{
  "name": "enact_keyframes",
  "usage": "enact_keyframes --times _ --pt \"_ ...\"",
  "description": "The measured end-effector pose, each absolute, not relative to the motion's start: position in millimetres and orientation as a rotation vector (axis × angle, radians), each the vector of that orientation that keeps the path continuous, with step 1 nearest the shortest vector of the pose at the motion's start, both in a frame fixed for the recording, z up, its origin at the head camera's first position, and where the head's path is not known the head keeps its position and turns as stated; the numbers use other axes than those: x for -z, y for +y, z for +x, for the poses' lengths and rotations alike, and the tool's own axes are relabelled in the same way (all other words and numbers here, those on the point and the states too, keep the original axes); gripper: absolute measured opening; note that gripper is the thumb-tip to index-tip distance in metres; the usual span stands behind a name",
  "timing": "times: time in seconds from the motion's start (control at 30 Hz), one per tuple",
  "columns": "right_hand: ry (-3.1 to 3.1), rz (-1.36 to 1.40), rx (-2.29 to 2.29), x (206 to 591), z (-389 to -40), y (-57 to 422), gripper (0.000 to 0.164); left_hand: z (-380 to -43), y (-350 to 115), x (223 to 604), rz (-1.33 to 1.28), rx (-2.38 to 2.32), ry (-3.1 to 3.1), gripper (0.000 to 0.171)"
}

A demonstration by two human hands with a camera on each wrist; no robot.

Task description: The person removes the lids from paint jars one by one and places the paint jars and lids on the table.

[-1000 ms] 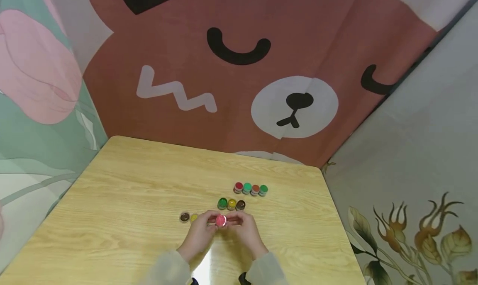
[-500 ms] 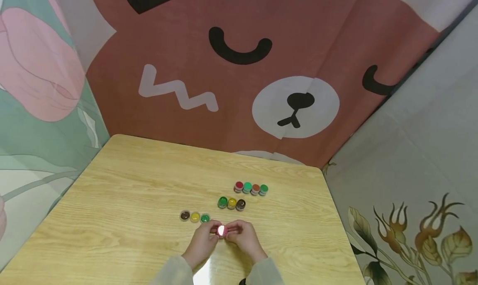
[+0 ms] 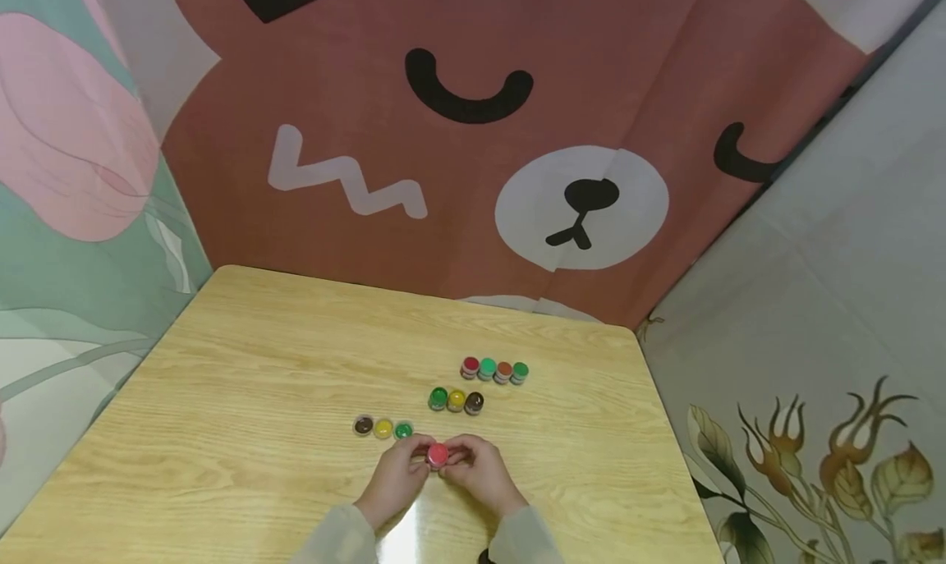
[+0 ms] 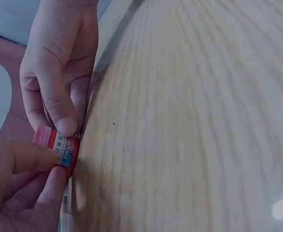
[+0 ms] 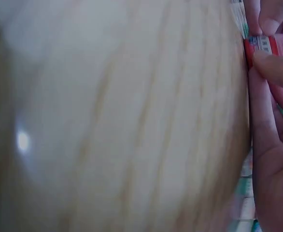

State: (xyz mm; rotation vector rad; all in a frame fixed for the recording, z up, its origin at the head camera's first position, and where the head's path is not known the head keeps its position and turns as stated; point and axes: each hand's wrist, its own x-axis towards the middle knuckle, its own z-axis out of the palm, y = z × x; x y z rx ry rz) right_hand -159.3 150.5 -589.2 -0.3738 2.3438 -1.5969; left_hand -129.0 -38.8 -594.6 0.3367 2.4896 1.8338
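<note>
Pinching a small red jar (image 3: pixel 438 455) between the fingers (image 3: pixel 420 440) of left hand (image 3: pixel 395 478) and right hand (image 3: pixel 484 475), curled in onto its sides, perhaps touching the worktop (image 3: pixel 222 433) though hard to tell, near three round brown, yellow and green pieces (image 3: pixel 383 428), short of three jars (image 3: pixel 456 400) and, beyond, four lidded jars (image 3: pixel 488 369).

I see one small red jar (image 3: pixel 438 456), pink-topped with a printed label, pinched roughly upright between the left hand (image 3: pixel 395 478) and right hand (image 3: pixel 484 474).
</note>
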Motion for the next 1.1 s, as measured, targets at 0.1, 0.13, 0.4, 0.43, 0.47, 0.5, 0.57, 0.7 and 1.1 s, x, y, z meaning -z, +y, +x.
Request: enact_keyframes --times 0.1,0.13,0.4,0.43,0.47,0.5,0.57,0.7,1.1 --pt "2.332 -0.368 1.605 591.5 -159.9 151.9 0.030 -128.4 -39.9 594.2 0.353 -1.875 2.448 0.035" --pt "2.324 -0.364 1.618 592.4 -159.6 152.1 0.030 -128.1 -40.4 594.5 0.356 -1.882 2.440 0.035" --pt "2.233 -0.311 1.754 598.4 -157.2 152.4 0.029 -132.4 -48.8 602.3 0.347 -1.869 2.410 0.031" --pt "2.227 -0.305 1.760 598.5 -156.8 152.2 0.029 -132.8 -49.9 603.7 0.355 -1.869 2.400 0.032" --pt "2.225 -0.302 1.764 598.7 -156.6 152.2 0.028 -133.0 -50.8 605.2 0.368 -1.868 2.392 0.032" --pt "2.224 -0.301 1.765 598.5 -156.3 152.2 0.028 -133.1 -51.6 606.4 0.382 -1.860 2.389 0.033" --pt "2.226 -0.293 1.763 598.2 -155.8 152.5 0.028 -132.6 -52.5 607.8 0.431 -1.854 2.395 0.034" --pt "2.237 -0.278 1.758 595.8 -156.4 152.5 0.027 -132.3 -52.8 608.0 0.517 -1.826 2.453 0.032" --pt "2.215 -0.197 1.732 596.6 -157.0 151.5 0.027 -131.4 -55.0 608.1 0.488 -1.777 2.479 0.026"
